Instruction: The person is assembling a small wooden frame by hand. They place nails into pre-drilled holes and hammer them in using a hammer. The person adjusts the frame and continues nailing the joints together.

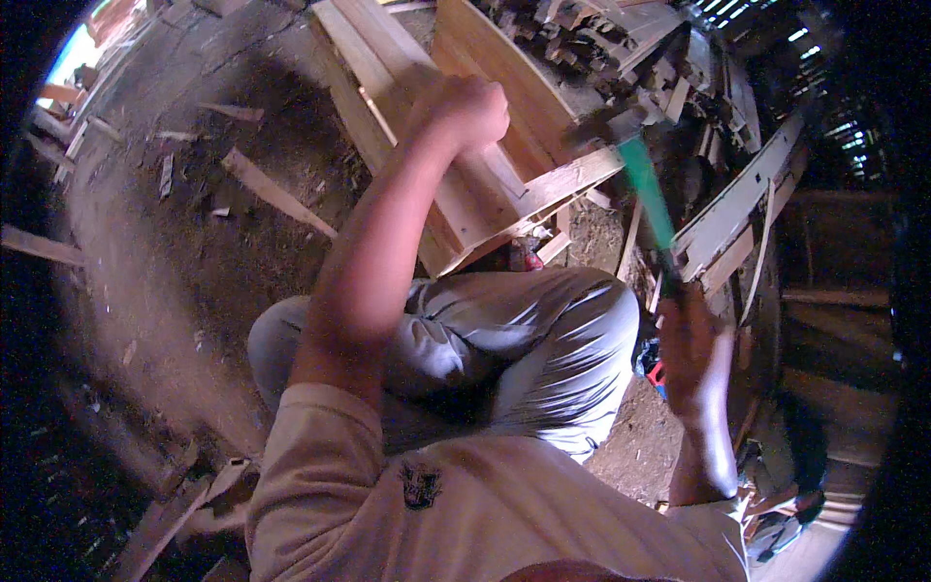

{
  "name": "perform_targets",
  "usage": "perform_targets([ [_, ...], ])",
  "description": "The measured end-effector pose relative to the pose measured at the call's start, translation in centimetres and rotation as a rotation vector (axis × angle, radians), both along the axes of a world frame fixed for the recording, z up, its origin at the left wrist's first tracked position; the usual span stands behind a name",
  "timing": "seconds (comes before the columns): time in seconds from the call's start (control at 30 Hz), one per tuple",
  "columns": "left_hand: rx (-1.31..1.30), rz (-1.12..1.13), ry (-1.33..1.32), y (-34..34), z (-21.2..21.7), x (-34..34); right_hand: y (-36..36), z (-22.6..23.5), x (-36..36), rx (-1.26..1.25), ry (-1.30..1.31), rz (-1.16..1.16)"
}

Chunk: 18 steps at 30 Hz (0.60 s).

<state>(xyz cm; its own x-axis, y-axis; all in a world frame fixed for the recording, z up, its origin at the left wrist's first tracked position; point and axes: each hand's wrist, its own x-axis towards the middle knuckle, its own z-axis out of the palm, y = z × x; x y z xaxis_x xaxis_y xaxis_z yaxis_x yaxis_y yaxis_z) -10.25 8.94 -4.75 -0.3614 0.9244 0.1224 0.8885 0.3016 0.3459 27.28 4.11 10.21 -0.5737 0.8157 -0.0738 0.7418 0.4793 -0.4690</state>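
Observation:
My right hand (693, 354) is wrapped round the dark grip of a hammer (647, 184) with a green shaft. The hammer stands raised at the right, its head beside the near corner of a long wooden box frame (572, 179). My left hand (468, 112) is closed in a fist over a board (475, 184) that runs lengthwise in the frame. Whatever those fingers hold, if anything, is hidden. A taller side board (509, 82) rises along the frame's right side. The frame's near end lies just beyond my bent legs (465, 339).
Offcuts and scrap wood (621, 48) lie piled at the far right. Long planks (742, 199) lean to the right of the hammer. Loose wood strips (276, 194) are scattered over the dirt floor (184, 301) at the left. A small red object (532, 261) sits under the frame's near end.

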Motion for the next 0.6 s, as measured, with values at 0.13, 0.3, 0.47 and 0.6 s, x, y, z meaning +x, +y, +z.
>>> perform_targets([
  [0.13,-0.031,-0.009,-0.023,1.0,0.1,0.4,0.6,-2.2,1.9,-0.078,0.612,-0.164],
  [0.3,-0.034,-0.055,0.004,1.9,-1.4,-0.8,0.5,-1.6,-0.1,0.287,-0.165,0.211],
  [0.47,-0.05,-0.114,0.077,1.4,-0.1,-0.1,-0.1,-0.7,1.5,-0.144,0.72,-0.165],
  [0.6,-0.06,-0.087,0.034,2.4,-1.2,-0.2,-0.7,-1.8,0.7,0.186,-0.273,0.232],
])
